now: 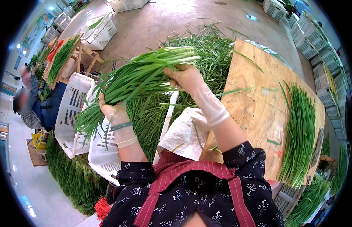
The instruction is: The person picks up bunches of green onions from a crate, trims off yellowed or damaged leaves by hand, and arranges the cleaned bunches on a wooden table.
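Note:
A thick bunch of garlic chives is held up in front of me, its pale stem ends to the right and its green leaves drooping to the left. My right hand, in a thin translucent glove, grips it near the pale ends. Around the leafy part closes my left hand, gloved too, with a green band at the wrist. White plastic crates stand under and beside the left hand. Below the bunch lies a heap of loose green leaves.
To my right a wooden board bears another bunch of chives and a long metal blade. More chives are piled at left. A person sits at far left near a slanted board. Stacked crates line the right.

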Tool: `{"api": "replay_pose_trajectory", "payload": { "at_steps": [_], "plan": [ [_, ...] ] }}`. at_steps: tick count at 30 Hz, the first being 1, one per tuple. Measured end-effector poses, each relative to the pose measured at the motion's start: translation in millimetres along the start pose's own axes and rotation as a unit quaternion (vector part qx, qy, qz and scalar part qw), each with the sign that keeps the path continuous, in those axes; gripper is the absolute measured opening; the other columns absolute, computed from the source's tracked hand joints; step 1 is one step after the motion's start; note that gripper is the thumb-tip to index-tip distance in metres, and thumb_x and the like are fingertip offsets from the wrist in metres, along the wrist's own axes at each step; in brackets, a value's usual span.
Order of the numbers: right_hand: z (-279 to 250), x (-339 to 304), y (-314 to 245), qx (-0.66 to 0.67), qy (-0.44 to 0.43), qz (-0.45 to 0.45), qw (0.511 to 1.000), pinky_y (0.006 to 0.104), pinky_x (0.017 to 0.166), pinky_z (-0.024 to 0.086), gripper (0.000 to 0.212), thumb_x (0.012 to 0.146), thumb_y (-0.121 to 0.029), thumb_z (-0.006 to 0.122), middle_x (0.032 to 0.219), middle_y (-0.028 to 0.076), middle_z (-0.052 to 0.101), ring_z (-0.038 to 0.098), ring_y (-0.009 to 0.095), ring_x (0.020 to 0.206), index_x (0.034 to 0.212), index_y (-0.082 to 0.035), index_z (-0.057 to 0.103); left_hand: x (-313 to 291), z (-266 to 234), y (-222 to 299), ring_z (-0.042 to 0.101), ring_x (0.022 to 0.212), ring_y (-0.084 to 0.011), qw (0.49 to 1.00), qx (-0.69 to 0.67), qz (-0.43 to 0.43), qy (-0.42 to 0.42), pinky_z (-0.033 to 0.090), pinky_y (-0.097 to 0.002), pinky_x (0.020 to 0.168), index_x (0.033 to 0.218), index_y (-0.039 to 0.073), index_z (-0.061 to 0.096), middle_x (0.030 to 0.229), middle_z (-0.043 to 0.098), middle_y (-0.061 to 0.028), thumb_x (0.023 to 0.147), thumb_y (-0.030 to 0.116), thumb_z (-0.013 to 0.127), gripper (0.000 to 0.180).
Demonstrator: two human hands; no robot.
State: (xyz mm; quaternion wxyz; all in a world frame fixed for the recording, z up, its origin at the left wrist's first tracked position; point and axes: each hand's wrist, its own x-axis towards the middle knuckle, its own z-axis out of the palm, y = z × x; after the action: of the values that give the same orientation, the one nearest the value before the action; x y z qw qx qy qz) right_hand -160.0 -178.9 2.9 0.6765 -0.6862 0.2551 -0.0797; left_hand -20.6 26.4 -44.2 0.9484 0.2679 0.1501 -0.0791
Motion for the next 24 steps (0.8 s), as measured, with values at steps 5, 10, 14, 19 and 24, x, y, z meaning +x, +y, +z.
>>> {"api": "replay_pose_trajectory", "payload": {
  "at_steps": [5,10,14,19,24],
  "plan": [
    [-22.6,-31.0,11.2,0.050,-0.200,-0.035,0.978,0.0178,0.043,0.032,0.023,0.086,-0.025,0.052,0.053,-0.001,0.049,0.039,0.005,0.045,0.078,-0.005,0.060,1.9,-11.8,13.9,0.047,0.107,-0.0324,0.998,0.041,0.004,-0.049,0.038,-0.0543,0.090,0.113,0.006,0.051,0.117,0.051,-0.0145,0.080,0.035,0.048,0.044],
    [-98.2,-74.2,15.6,0.034,-0.170,-0.127,0.977,0.0184,0.048,0.037,0.020,0.084,-0.023,0.055,0.063,0.001,0.054,0.046,0.004,0.050,0.081,-0.003,0.057,5.1,-11.1,24.0,0.047,0.109,-0.0324,0.999,0.030,0.037,-0.003,0.039,-0.0538,0.089,0.115,0.007,0.051,0.118,0.050,-0.0142,0.081,0.036,0.047,0.045],
    [-129.4,-37.3,10.3,0.235,0.080,-0.186,0.951,0.0216,0.067,0.046,0.042,0.082,-0.030,0.059,0.080,0.007,0.060,0.057,0.012,0.068,0.111,-0.001,0.051,16.3,-20.4,28.2,0.051,0.104,-0.0319,0.998,0.001,0.043,-0.049,0.040,-0.0536,0.088,0.109,0.006,0.055,0.111,0.055,-0.0144,0.083,0.032,0.042,0.038],
    [-79.1,-27.8,-15.5,-0.094,0.100,-0.198,0.970,0.0319,0.086,0.044,0.041,0.080,-0.036,0.059,0.105,0.012,0.061,0.057,0.019,0.095,0.110,-0.008,0.059,-2.8,-8.2,25.9,0.054,0.099,-0.0304,0.997,0.025,0.065,-0.044,0.044,-0.0510,0.084,0.106,0.005,0.056,0.108,0.057,-0.0146,0.083,0.032,0.043,0.038],
    [-48.0,-2.6,-18.4,-0.202,0.031,-0.113,0.972,0.0294,0.080,0.045,0.046,0.072,-0.039,0.068,0.096,0.014,0.063,0.060,0.021,0.087,0.102,-0.004,0.063,-3.4,-2.9,25.8,0.055,0.099,-0.0302,0.993,0.002,0.089,-0.077,0.043,-0.0471,0.088,0.106,0.004,0.056,0.109,0.057,-0.0142,0.081,0.031,0.047,0.038]
  ]
}}
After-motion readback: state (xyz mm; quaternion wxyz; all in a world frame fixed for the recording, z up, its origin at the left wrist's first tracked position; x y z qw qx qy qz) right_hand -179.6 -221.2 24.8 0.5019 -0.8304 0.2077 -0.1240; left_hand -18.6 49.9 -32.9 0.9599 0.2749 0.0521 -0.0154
